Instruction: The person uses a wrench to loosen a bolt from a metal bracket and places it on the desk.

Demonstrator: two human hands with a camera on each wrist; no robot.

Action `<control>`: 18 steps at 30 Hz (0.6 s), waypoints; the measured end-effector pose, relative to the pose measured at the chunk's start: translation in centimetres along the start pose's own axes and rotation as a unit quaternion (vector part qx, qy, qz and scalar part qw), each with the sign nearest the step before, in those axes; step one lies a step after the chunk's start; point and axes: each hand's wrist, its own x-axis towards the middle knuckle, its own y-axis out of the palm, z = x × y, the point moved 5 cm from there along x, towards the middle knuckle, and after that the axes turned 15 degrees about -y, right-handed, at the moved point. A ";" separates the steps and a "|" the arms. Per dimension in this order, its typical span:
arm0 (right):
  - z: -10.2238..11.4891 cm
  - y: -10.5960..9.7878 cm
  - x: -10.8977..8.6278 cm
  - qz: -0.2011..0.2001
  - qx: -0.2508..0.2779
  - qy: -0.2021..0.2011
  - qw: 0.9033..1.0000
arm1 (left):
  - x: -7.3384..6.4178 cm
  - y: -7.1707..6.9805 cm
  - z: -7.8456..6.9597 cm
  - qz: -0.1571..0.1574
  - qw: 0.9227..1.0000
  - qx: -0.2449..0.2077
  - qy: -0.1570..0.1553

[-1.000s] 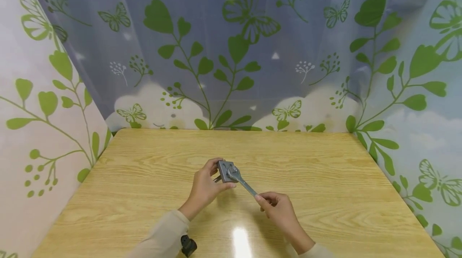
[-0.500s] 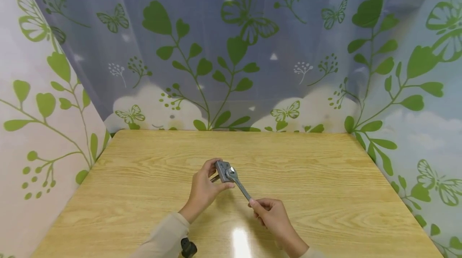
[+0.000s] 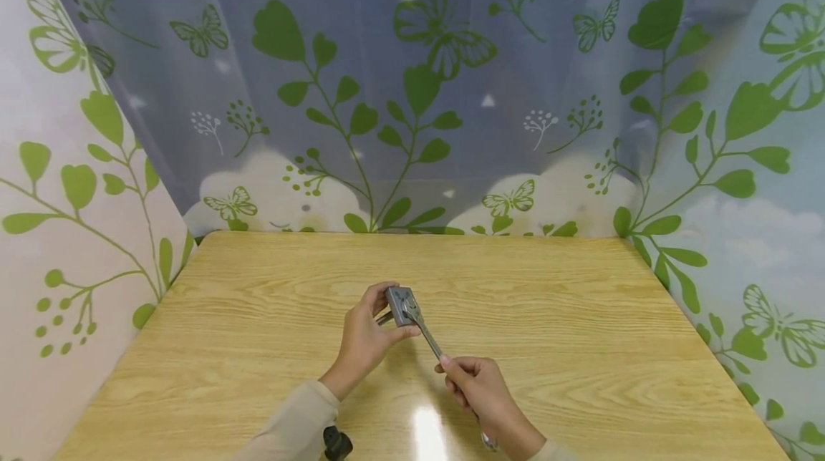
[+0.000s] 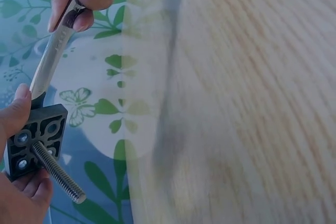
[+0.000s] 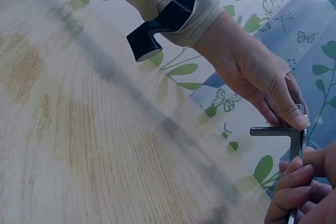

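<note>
My left hand (image 3: 363,338) holds a small square grey plate (image 3: 401,306) by its edges, thumb on the lower edge in the head view. A threaded bolt (image 4: 59,174) sticks out of the plate's recessed back, which has round holes at the corners. My right hand (image 3: 482,391) grips a silver wrench (image 3: 429,338) along its shank. One wrench end lies at the middle of the plate's front face, and the other shows below the right hand. In the left wrist view, the wrench shank (image 4: 50,61) runs up from behind the plate to the right hand's fingers.
Both hands are above a light wood-grain table (image 3: 258,289). Behind and beside it hang curtains (image 3: 361,89) printed with green leaves and butterflies. A black wrist camera mount (image 3: 337,442) sits by the left sleeve.
My right hand has moved down and left, swinging the wrench to a steeper angle, and the wrench now shows more edge-on. The left hand and plate stay nearly in place.
</note>
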 end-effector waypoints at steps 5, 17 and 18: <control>0.0 0.0 0.0 -0.002 -0.001 0.005 1.000 | 0.1 0.0 -0.2 0.012 1.000 0.001 0.000; 0.5 -2.5 1.6 0.049 -0.060 -0.045 0.996 | 0.5 -0.4 0.0 0.085 0.996 -0.023 0.014; 0.5 -2.9 1.8 0.056 -0.069 -0.050 0.995 | 0.6 -0.4 0.0 0.097 0.995 -0.028 0.016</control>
